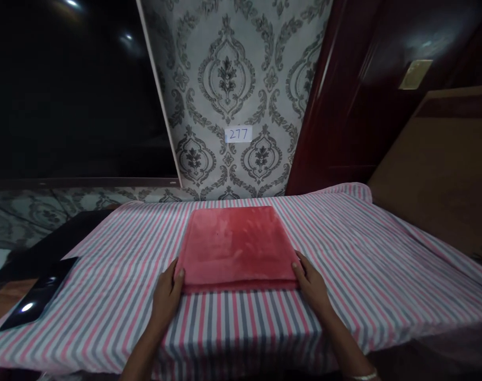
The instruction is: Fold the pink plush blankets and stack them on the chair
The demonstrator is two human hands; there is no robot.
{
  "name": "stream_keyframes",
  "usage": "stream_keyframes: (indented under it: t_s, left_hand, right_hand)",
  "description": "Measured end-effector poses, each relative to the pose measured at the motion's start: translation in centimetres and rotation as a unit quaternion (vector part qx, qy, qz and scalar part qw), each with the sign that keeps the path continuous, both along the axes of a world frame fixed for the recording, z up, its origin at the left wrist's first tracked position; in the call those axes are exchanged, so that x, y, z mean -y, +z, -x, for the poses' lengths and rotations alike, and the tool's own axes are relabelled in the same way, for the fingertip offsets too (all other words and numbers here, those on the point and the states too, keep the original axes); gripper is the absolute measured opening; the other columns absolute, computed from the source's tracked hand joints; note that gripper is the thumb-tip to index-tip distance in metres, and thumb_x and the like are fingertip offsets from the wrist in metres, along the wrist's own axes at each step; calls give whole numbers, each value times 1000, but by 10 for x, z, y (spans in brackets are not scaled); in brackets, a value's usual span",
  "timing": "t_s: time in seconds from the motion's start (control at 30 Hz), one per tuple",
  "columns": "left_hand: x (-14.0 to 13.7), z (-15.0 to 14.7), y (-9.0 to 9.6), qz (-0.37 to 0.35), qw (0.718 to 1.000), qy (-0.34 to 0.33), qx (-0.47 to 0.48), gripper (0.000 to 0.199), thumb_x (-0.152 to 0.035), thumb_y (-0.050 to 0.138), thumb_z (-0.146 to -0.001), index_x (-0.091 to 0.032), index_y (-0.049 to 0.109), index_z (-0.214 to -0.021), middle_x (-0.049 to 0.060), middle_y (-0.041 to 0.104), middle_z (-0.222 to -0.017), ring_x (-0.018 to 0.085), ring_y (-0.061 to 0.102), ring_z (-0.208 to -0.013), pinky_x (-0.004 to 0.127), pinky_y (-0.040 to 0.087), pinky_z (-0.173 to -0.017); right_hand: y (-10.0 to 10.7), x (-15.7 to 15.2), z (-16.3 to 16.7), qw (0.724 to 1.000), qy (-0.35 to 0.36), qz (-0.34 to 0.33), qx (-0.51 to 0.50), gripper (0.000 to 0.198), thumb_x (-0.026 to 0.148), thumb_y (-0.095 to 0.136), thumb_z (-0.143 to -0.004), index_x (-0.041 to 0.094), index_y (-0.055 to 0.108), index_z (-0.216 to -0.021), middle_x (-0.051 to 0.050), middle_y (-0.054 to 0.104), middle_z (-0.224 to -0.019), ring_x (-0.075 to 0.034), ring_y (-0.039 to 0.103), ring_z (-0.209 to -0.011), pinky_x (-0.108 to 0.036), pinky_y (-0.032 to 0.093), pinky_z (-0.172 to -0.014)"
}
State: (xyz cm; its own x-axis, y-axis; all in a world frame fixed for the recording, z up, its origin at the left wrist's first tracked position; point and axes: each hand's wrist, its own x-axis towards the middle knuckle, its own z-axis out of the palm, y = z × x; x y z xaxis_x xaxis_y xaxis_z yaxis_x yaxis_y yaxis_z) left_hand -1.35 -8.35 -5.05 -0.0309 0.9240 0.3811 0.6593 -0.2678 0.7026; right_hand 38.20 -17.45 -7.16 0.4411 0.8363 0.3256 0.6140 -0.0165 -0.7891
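A: How do the hands sit?

B: Left hand [168,291] and right hand [311,286] each hold a side of the folded red plush cloth [233,243], thumbs on top, the other fingers mostly hidden. It lies flat near the middle of the desk [384,275].

A: What might go wrong?

B: Uneven pulling, I'd say. The layers show along the near fold, and one hand drawing harder could skew them. Fingers hooked too low might also snag the striped tablecloth [122,275] and ruck it up.

A: And the edges?

B: The near one is the closest worry: the tablecloth drops away just in front of the fold. Beyond the far edge stands the patterned wall [227,74]. Leftward there's room as far as a glossy black slab [40,296], perhaps a tablet, at the side. Rightward looks roomier, up to the cardboard box [443,174].
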Motion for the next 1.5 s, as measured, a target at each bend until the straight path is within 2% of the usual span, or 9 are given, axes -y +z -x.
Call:
stream_keyframes:
  t_s: [0.43,0.7,0.8,1.0,1.17,1.37,1.43,1.5]
  left_hand:
    - [-10,7,-9,18,1000,9,-21,71,-70,36,-85,-15,62,-122,17,70,-123,35,63,-119,52,50,-103]
    - [-4,0,8,-1,998,9,-59,53,-64,36,-88,-23,64,-107,11,73,-115,31,67,-111,46,54,-99]
    - [0,-1,12,2,997,35,-70,50,-64,38,-86,-23,64,-101,11,73,-114,31,67,-111,46,53,-101]
    - [4,-1,14,33,995,62,-68,54,-64,39,-86,-21,65,-106,11,74,-116,30,68,-111,43,53,-101]
    - [9,-7,15,44,997,54,-38,65,-67,37,-85,-18,66,-117,13,70,-127,29,64,-120,42,48,-107]
    - [18,-11,24,78,994,-15,69,67,-62,40,-88,-15,64,-129,14,65,-135,28,59,-128,44,42,-113]
    - [16,-10,29,110,985,-42,124,66,-60,43,-89,-15,61,-132,14,63,-139,27,58,-129,41,44,-112]
    - [9,-8,35,183,965,-40,182,66,-57,49,-88,-15,57,-138,14,62,-140,26,60,-127,38,48,-108]
  right_hand:
    - [3,-1,7,1000,14,-20,-11,63,60,37,-96,18,62,-135,-14,67,-131,-29,62,-121,-43,48,-105]
    - [-5,2,8,1000,11,-25,-6,63,61,34,-99,17,58,-138,-16,66,-130,-30,62,-119,-44,49,-101]
    - [-9,6,8,1000,20,-14,-14,62,61,34,-100,19,57,-140,-16,66,-129,-31,61,-119,-46,48,-101]
    - [-13,12,7,999,20,20,-28,64,64,36,-98,19,57,-139,-17,65,-132,-34,61,-119,-49,50,-99]
    - [-18,11,-2,999,35,9,-17,65,65,36,-97,19,59,-137,-18,67,-126,-36,63,-114,-51,51,-94]
    - [-17,3,-8,999,45,14,-21,76,73,35,-89,18,62,-133,-19,69,-123,-38,65,-114,-53,51,-96]
    - [-14,1,-6,998,22,30,-40,82,76,36,-85,17,62,-135,-20,68,-125,-39,64,-116,-53,50,-98]
    - [-10,-2,-4,997,8,49,-66,85,76,40,-82,16,59,-139,-21,67,-128,-39,62,-120,-52,49,-102]
